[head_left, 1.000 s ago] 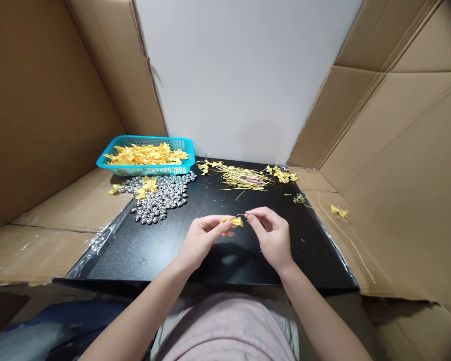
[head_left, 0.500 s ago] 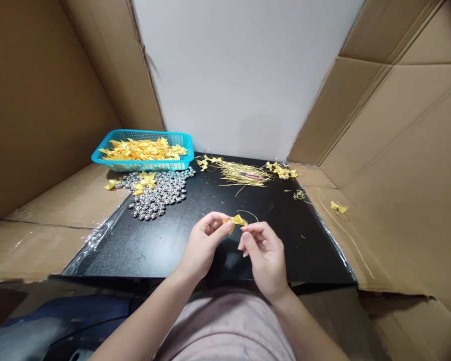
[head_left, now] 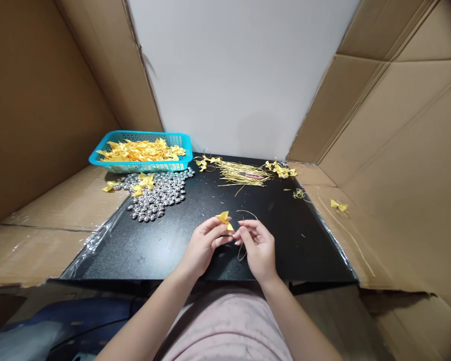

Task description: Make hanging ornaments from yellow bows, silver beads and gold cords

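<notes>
My left hand [head_left: 200, 246] pinches a yellow ribbon bow [head_left: 224, 217] between thumb and fingertips, low over the front middle of the table. Close beside it, my right hand [head_left: 262, 251] has thumb and fingers pressed together on a thin gold cord [head_left: 242, 257]. The cord curves out above and below those fingers. Whether it is joined to the bow is hidden by the fingertips. Farther back lies a bundle of gold cords [head_left: 235, 173] with a pink tool [head_left: 253, 175] on top.
A turquoise basket [head_left: 143, 166] full of yellow bows stands back left. Before it spread silver beads [head_left: 156, 198] with a few bows [head_left: 145, 183] on them. Corded bows [head_left: 281, 169] lie back right, another bow [head_left: 339, 205] on the cardboard. Cardboard walls [head_left: 394, 140] flank the black table [head_left: 135, 255].
The bow has turned more upright and shifted slightly left in my left hand. My right hand has moved left, closer to it, and a cord loop now shows below its fingers.
</notes>
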The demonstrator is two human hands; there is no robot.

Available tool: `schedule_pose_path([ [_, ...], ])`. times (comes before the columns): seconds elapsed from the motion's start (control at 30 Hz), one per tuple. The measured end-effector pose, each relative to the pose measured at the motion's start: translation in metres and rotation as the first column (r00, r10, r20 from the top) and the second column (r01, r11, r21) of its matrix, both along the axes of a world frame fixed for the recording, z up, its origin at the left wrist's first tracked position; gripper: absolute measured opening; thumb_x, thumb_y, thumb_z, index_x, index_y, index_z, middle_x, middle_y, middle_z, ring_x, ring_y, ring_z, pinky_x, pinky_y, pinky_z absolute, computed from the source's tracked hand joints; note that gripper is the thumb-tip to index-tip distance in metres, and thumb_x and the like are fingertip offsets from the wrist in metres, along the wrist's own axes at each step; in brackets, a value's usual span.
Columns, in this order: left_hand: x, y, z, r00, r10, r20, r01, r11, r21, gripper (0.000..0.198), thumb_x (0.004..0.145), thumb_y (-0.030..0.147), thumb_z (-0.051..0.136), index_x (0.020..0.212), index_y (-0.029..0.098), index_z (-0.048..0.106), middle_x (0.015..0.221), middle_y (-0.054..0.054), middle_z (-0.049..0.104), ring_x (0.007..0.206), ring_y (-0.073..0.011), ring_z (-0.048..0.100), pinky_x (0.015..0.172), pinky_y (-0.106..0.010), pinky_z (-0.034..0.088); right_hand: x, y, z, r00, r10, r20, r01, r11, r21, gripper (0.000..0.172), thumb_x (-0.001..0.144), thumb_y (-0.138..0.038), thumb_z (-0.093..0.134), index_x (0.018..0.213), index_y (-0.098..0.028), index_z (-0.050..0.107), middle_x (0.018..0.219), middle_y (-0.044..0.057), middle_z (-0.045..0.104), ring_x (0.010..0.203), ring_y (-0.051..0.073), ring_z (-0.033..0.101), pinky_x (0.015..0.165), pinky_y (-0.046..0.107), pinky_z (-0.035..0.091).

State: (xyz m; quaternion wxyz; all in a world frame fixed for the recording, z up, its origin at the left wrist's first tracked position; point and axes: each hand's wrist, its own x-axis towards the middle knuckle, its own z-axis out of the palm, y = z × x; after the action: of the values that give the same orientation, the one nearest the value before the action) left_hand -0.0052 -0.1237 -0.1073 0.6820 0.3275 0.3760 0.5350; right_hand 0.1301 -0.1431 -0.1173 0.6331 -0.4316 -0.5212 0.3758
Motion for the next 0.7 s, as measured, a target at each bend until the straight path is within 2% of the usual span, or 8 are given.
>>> schedule_pose_path([
  [0.2, 0.000, -0.005, 0.000, 0.994, 0.088, -0.072, -0.080, 0.991, 0.111, 0.027, 0.065, 0.029, 0.084, 0.082, 0.017, 0.069, 0.070, 0.002, 0.065, 0.060, -0.0098, 0.062, 0.053, -0.017, 0.051, 0.001, -0.006, -0.005, 0.997, -0.006, 0.075, 0.003, 0.999, 0.038, 0.010, 0.090, -0.026, 0.060, 0.089, -0.019, 0.067, 0.067, 0.001, 0.069, 0.057, 0.013, 0.066, 0.051, 0.022, 0.053],
  [0.37, 0.000, -0.007, -0.005, 0.981, 0.150, -0.122, -0.125, 0.974, 0.191, 0.022, 0.067, 0.025, 0.084, 0.072, 0.016, 0.065, 0.067, 0.002, 0.067, 0.054, -0.0054, 0.052, 0.046, -0.012, 0.039, 0.001, -0.007, -0.003, 0.988, -0.020, 0.153, 0.003, 0.994, 0.106, 0.007, 0.086, -0.020, 0.066, 0.080, -0.020, 0.070, 0.076, 0.003, 0.072, 0.073, 0.016, 0.069, 0.070, 0.028, 0.054],
  [0.47, 0.000, -0.007, -0.007, 0.978, 0.168, -0.123, -0.136, 0.963, 0.232, 0.021, 0.068, 0.027, 0.083, 0.071, 0.016, 0.065, 0.077, -0.002, 0.070, 0.062, -0.0084, 0.057, 0.050, -0.014, 0.043, 0.002, -0.006, -0.002, 0.979, -0.038, 0.198, 0.001, 0.983, 0.182, 0.009, 0.086, -0.018, 0.065, 0.081, -0.021, 0.072, 0.091, 0.006, 0.074, 0.089, 0.019, 0.069, 0.082, 0.033, 0.054],
  [0.57, 0.001, -0.008, -0.006, 0.979, 0.170, -0.111, -0.134, 0.952, 0.275, 0.021, 0.065, 0.027, 0.084, 0.065, 0.016, 0.066, 0.082, -0.002, 0.068, 0.065, -0.0098, 0.059, 0.056, -0.018, 0.048, 0.003, -0.006, -0.001, 0.971, -0.042, 0.234, -0.015, 0.971, 0.240, 0.011, 0.087, -0.016, 0.063, 0.086, -0.022, 0.072, 0.104, 0.008, 0.073, 0.100, 0.021, 0.068, 0.087, 0.036, 0.054],
  [0.7, 0.003, -0.010, -0.003, 0.977, 0.191, -0.093, -0.155, 0.941, 0.300, 0.019, 0.064, 0.026, 0.084, 0.065, 0.018, 0.067, 0.072, 0.003, 0.060, 0.056, -0.0072, 0.054, 0.055, -0.019, 0.047, 0.004, -0.011, 0.002, 0.972, -0.007, 0.235, -0.067, 0.949, 0.309, 0.012, 0.086, -0.013, 0.063, 0.086, -0.023, 0.070, 0.107, 0.007, 0.073, 0.096, 0.020, 0.070, 0.085, 0.036, 0.056],
])
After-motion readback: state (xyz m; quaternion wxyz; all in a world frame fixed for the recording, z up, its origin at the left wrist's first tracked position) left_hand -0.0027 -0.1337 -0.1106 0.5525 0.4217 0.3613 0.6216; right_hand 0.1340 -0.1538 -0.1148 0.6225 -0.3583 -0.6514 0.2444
